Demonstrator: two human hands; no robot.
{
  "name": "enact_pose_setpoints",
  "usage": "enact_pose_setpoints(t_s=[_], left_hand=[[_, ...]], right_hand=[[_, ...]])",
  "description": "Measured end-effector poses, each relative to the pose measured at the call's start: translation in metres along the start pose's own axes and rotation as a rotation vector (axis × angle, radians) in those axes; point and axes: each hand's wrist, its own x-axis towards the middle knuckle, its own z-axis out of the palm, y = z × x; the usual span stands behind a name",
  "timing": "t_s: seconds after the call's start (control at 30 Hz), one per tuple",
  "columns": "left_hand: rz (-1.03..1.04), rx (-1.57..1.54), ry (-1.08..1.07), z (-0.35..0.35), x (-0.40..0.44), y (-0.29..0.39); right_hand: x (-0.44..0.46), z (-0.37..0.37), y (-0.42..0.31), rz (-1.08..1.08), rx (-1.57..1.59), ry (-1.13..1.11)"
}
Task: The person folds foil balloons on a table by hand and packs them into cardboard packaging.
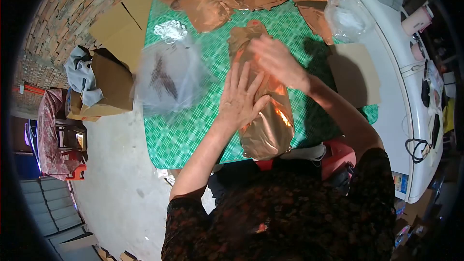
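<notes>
A long copper-coloured foil piece point(266, 137) lies on the green checked tablecloth point(188, 140) in front of me, its lower end near the table's front edge. My left hand point(241, 94) rests flat on its middle with the fingers spread. Over the upper right part of the foil is my right hand point(278, 60); its fingers look stretched out but are smeared by motion. Nothing shows between the fingers of my left hand. What touches my right hand's fingertips is blurred.
Clear plastic bags point(171, 77) and white strings point(170, 31) lie at the left. More copper foil pieces point(208, 12) lie along the far edge. A cardboard sheet point(353, 75) and a plastic bag point(347, 18) are at the right. An open carton point(113, 79) stands left of the table.
</notes>
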Motion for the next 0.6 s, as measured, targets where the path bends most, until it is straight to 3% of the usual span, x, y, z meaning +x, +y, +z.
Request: enact_pose_setpoints(t_s=[0.03,0.13,0.4,0.53,0.6], left_hand=[[0.001,0.006,-0.012,0.002,0.000,-0.002],[-0.015,0.023,-0.036,0.003,0.000,-0.002],[-0.032,0.023,-0.047,-0.003,0.001,0.002],[-0.073,0.021,-0.120,-0.004,0.000,0.002],[-0.058,-0.037,-0.048,0.000,0.000,0.001]], right_hand=[[0.000,-0.001,-0.011,0.038,-0.106,-0.200],[0.000,0.005,-0.006,-0.124,-0.251,-0.374],[0.042,-0.015,0.015,-0.079,-0.498,-0.469],[0.045,0.012,0.007,-0.158,-0.028,-0.473],[0.047,0.034,0.028,-0.193,-0.068,-0.353]])
